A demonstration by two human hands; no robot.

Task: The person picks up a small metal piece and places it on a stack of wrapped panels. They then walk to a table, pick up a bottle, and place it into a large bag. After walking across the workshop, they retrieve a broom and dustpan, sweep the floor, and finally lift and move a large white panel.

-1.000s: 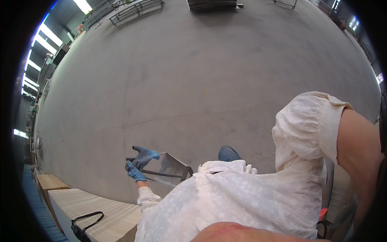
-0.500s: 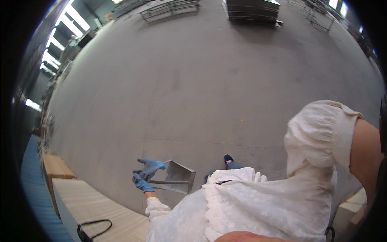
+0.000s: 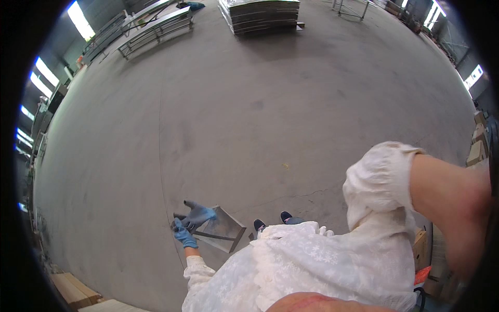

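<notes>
My left hand [image 3: 184,233], in a light blue work glove, is closed around a loose grey work glove [image 3: 195,217] with a blue cuff. That glove's grey fingers point away to the left. Right beside the hand is a grey sheet-metal piece [image 3: 238,238] with raised edges and a dark bar; whether my fingers also grip it is hidden. My right arm [image 3: 442,182], bare beyond a gathered white sleeve, is raised toward the right rim, and its hand is outside the picture.
Tan boards [image 3: 75,291] lie at the lower left. A stack of flat metal sheets [image 3: 262,18] and a long low metal rack [image 3: 156,32] stand far ahead. Cardboard boxes [image 3: 476,152] line the right side, and a wooden box [image 3: 420,248] stands close by my right.
My view has turned right, so the sheet stack and rack shift left and the boards slide toward the lower left. The loose glove and metal piece stay with my left hand.
</notes>
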